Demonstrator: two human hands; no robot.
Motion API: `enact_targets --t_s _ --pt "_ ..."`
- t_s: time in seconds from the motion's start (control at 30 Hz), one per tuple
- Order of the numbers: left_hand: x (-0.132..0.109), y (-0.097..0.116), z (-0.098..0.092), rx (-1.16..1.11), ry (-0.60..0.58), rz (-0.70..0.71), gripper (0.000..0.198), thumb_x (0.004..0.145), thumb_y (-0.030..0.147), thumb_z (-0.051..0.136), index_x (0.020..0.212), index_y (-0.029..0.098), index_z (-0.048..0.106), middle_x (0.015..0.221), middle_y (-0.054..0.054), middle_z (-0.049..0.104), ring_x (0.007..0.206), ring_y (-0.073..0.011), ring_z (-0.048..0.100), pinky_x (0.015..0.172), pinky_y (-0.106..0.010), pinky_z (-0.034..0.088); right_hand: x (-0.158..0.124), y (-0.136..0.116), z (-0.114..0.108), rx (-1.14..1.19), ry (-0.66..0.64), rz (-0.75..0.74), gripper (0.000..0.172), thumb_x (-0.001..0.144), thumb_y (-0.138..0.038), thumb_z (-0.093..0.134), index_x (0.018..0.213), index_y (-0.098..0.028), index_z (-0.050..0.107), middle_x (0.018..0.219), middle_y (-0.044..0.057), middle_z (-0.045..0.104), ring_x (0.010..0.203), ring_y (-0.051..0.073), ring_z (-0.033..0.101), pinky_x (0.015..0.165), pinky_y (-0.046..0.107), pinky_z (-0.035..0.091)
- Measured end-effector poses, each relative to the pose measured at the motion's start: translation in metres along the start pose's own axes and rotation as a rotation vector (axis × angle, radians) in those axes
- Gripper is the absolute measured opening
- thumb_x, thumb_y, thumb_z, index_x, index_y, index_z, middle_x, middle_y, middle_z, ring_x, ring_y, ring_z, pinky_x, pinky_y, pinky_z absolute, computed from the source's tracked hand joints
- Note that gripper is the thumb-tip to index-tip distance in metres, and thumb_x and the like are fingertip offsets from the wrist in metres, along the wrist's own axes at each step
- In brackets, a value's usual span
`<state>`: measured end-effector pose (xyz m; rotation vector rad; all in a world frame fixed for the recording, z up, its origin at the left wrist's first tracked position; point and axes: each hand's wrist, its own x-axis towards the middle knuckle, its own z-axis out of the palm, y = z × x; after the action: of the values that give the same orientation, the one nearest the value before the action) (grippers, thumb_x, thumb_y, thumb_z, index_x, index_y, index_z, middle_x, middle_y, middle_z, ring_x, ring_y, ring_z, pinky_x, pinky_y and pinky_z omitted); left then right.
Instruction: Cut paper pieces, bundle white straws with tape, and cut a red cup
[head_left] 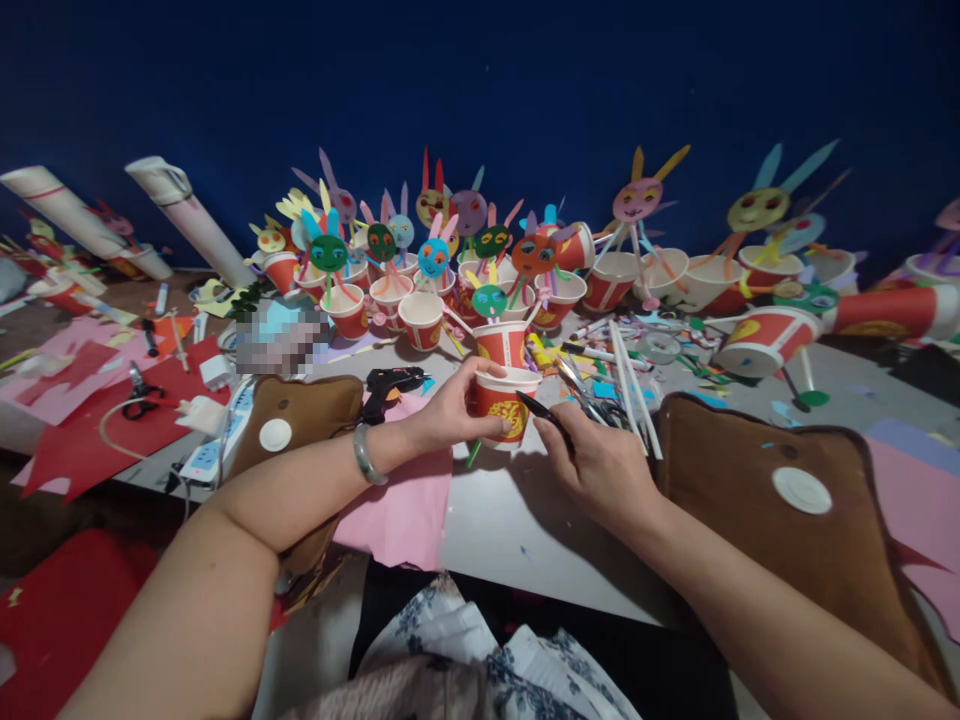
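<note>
While the paper cup (504, 402) is gripped upright over the tabletop (510, 520) by the left hand (448, 412), its thin wall could be torn if the dark tool (541, 408) is pressed too hard. The tool is pinched in the fingers of the right hand (596, 462), wrist lowered, tip against the cup's rim.

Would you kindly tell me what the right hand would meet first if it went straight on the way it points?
Probably the red paper cup in the left hand; the dark tool in the right hand points at it, depth unclear.
</note>
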<state>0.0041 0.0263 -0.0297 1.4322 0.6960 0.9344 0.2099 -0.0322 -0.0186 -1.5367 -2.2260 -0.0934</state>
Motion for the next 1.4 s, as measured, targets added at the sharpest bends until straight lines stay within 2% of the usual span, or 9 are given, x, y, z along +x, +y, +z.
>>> enact_targets --t_s 0.23,0.57,0.83,0.93,1.0,1.13,1.27,1.4 --pt "0.002 -0.004 -0.002 0.030 0.017 0.020 0.055 0.063 0.026 0.085 0.103 0.020 0.047 0.096 -0.001 0.056 0.087 -0.0144 0.057 0.079 -0.028 0.046 0.001 -0.001 0.000 -0.019 -0.042 0.005 0.045 0.101 -0.046 0.030 0.088 -0.017 0.062 0.053 0.004 0.062 0.046 0.017 0.056 0.048 0.026 0.024" --pt "0.001 0.010 0.003 0.067 0.079 -0.052 0.046 0.072 0.050 0.077 0.087 0.018 0.048 0.086 0.000 0.055 0.080 -0.0130 0.054 0.074 -0.027 0.046 0.002 0.000 0.001 -0.056 -0.067 0.007 0.048 0.101 -0.047 0.028 0.086 -0.017 0.062 0.052 0.003 0.061 0.045 0.017 0.054 0.047 0.026 0.021" --pt "0.004 0.012 -0.003 0.185 0.062 -0.059 0.038 0.072 0.042 0.078 0.079 0.016 0.051 0.078 0.001 0.057 0.074 -0.0118 0.054 0.070 -0.025 0.045 0.001 -0.003 0.002 -0.106 -0.072 -0.016 0.048 0.101 -0.045 0.026 0.085 -0.017 0.062 0.049 0.002 0.056 0.043 0.016 0.048 0.047 0.026 0.015" --pt "0.003 0.012 -0.003 0.231 0.044 -0.041 0.030 0.075 0.039 0.076 0.084 0.015 0.060 0.084 -0.002 0.063 0.080 -0.0148 0.059 0.076 -0.029 0.049 0.001 -0.002 0.002 -0.111 -0.081 -0.016 0.049 0.101 -0.046 0.026 0.085 -0.018 0.062 0.049 0.002 0.055 0.043 0.016 0.046 0.048 0.026 0.015" --pt "0.003 0.012 -0.003 0.274 0.060 -0.025 0.026 0.075 0.035 0.076 0.089 0.015 0.065 0.099 -0.007 0.067 0.095 -0.0193 0.063 0.087 -0.034 0.051 0.001 -0.002 0.002 -0.116 -0.080 -0.019 0.050 0.101 -0.046 0.025 0.084 -0.018 0.062 0.049 0.002 0.055 0.043 0.015 0.046 0.048 0.026 0.015" --pt "0.001 0.010 -0.003 0.323 0.081 0.012 0.024 0.076 0.026 0.076 0.098 0.017 0.071 0.133 -0.014 0.057 0.124 -0.0258 0.056 0.109 -0.042 0.044 0.001 -0.003 0.003 -0.123 -0.074 -0.035 0.051 0.102 -0.046 0.024 0.083 -0.018 0.061 0.049 0.002 0.055 0.043 0.015 0.046 0.048 0.026 0.014" --pt "-0.002 0.008 -0.003 0.389 0.069 0.032 0.017 0.081 0.025 0.072 0.096 0.017 0.073 0.138 -0.015 0.052 0.129 -0.0271 0.053 0.113 -0.047 0.040 0.000 -0.004 0.003 -0.130 -0.066 -0.060 0.052 0.102 -0.046 0.023 0.082 -0.018 0.061 0.050 0.002 0.056 0.044 0.015 0.048 0.048 0.026 0.015" --pt "-0.007 0.010 0.001 0.537 0.126 0.111 0.013 0.081 0.024 0.072 0.092 0.017 0.072 0.139 -0.014 0.046 0.133 -0.0271 0.047 0.114 -0.047 0.039 -0.001 -0.004 0.003 -0.140 -0.051 -0.084 0.049 0.103 -0.044 0.025 0.082 -0.018 0.060 0.053 0.003 0.059 0.045 0.015 0.050 0.048 0.026 0.014"
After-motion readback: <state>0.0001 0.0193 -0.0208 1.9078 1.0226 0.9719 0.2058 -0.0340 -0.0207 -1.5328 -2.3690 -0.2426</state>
